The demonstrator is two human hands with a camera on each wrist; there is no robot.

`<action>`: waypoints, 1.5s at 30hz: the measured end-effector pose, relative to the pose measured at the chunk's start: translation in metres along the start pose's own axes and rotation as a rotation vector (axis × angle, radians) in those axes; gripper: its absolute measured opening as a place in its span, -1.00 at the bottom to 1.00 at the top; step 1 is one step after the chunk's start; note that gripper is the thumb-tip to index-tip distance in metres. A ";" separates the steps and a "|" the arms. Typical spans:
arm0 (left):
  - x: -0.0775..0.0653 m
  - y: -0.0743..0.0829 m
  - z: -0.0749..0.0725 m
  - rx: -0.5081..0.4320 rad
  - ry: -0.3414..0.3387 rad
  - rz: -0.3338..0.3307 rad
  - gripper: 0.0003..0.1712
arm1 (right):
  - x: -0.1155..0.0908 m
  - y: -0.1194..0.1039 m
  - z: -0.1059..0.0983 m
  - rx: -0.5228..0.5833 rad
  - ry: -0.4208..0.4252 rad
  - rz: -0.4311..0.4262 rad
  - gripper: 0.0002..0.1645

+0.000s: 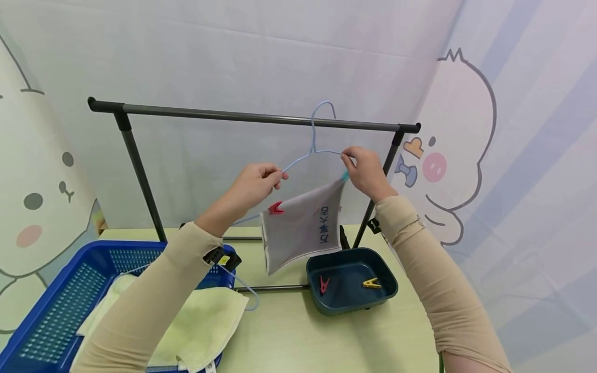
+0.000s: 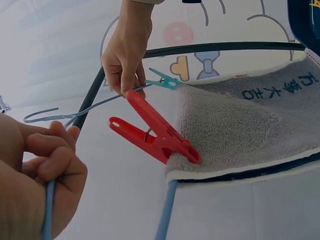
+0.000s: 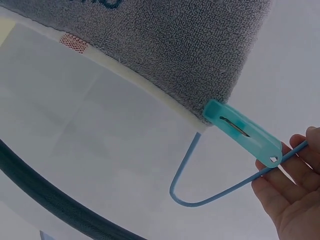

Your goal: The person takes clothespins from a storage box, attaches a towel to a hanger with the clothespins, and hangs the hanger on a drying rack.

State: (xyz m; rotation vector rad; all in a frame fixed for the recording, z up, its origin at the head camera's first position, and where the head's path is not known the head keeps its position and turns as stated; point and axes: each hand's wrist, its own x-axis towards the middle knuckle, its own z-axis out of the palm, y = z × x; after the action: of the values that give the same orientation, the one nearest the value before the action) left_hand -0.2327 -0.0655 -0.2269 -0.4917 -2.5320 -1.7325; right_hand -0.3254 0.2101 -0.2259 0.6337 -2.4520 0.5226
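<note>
My left hand (image 1: 255, 185) pinches the left shoulder of a blue wire clothes hanger (image 1: 298, 160). At its other shoulder, my right hand (image 1: 367, 171) holds the wire between thumb and fingers. The hanger's hook curves over the dark bar of a rack (image 1: 210, 114); whether it bears on the bar cannot be told. From the lower wire hangs a grey towel (image 1: 303, 228) with dark lettering, tilted up to the right. A red clothespin (image 2: 162, 137) clips one corner, and a teal clothespin (image 3: 242, 132) grips the other, close to the right hand's fingers.
A blue basket (image 1: 51, 311) at the left holds a pale yellow towel (image 1: 200, 321) and another blue hanger (image 1: 252, 298). Under the grey towel's right side, a dark blue bin (image 1: 350, 303) contains a red clothespin (image 1: 324, 284) and a yellow clothespin (image 1: 371, 283).
</note>
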 end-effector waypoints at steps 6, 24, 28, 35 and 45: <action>0.004 0.001 0.003 0.001 0.012 -0.016 -0.74 | 0.002 0.003 0.000 -0.012 -0.020 0.031 -0.72; 0.021 -0.003 0.020 -0.070 0.057 -0.044 -0.74 | 0.009 0.013 0.005 -0.037 -0.080 0.126 -0.67; 0.024 -0.005 0.022 -0.085 0.059 -0.045 -0.75 | 0.010 0.015 0.007 -0.043 -0.092 0.138 -0.68; 0.027 -0.010 0.025 -0.094 0.057 -0.062 -0.75 | 0.008 0.019 0.011 -0.039 -0.131 0.164 -0.68; 0.030 -0.023 0.035 -0.065 0.038 -0.062 -0.74 | 0.000 0.026 0.018 -0.051 -0.217 0.171 -0.67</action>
State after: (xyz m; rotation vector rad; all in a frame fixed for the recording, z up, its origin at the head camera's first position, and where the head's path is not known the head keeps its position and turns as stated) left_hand -0.2626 -0.0344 -0.2546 -0.3831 -2.4975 -1.8322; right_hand -0.3465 0.2220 -0.2461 0.4841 -2.7320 0.4769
